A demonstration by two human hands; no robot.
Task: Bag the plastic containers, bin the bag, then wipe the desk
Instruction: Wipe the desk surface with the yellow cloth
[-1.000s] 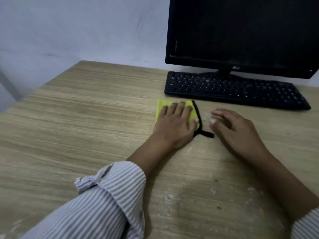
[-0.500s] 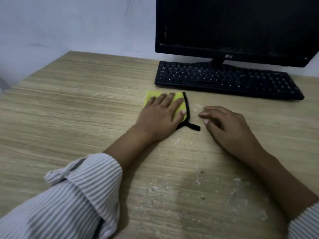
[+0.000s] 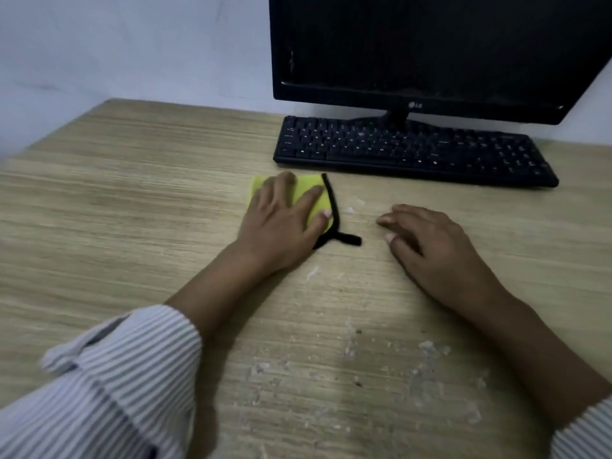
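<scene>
A folded yellow cloth [image 3: 306, 190] with a black edge lies on the wooden desk [image 3: 132, 200], just in front of the keyboard. My left hand [image 3: 281, 223] presses flat on the cloth with straight fingers and covers most of it. My right hand [image 3: 427, 243] rests on the desk to the right of the cloth, fingers loosely bent, holding nothing. White crumbs and smears [image 3: 427, 349] dot the desk surface near me. No plastic containers or bag are in view.
A black keyboard [image 3: 414, 150] sits behind the cloth, with a dark monitor [image 3: 430, 51] standing over it against the pale wall. The desk's left edge runs diagonally at far left.
My left hand and the cloth have shifted slightly left, away from my right hand, and the fingers have spread. The gap between the hands has widened.
</scene>
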